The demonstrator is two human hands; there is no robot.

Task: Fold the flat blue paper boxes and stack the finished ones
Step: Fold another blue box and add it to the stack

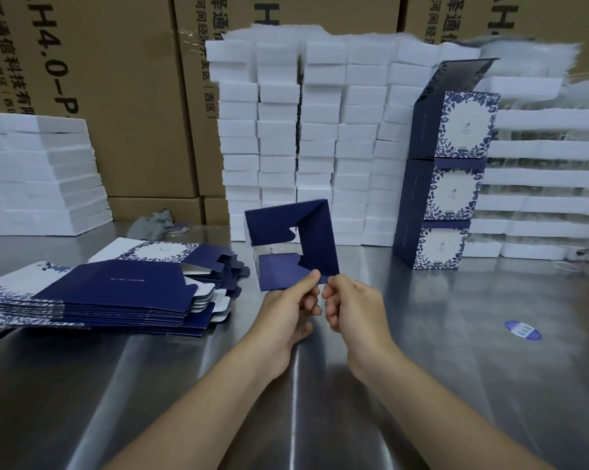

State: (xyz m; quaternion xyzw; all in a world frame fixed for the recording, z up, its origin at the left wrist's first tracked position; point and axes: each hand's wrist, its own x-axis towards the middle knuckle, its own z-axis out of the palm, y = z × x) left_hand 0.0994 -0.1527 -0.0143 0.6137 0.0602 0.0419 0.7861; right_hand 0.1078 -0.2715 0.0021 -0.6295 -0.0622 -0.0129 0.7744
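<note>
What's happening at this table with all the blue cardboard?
A person is folding boxes by hand. Both the left hand and right hand pinch the lower flaps of a half-formed blue box held over the steel table. A pile of flat boxes waits on the left; three finished boxes stand stacked on the right.

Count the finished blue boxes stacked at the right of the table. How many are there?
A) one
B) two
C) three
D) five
C: the stack of finished boxes holds three, one on another, the top one with its lid flap up. The half-folded box, pinched by the left hand and the right hand, is not yet stacked.
</note>
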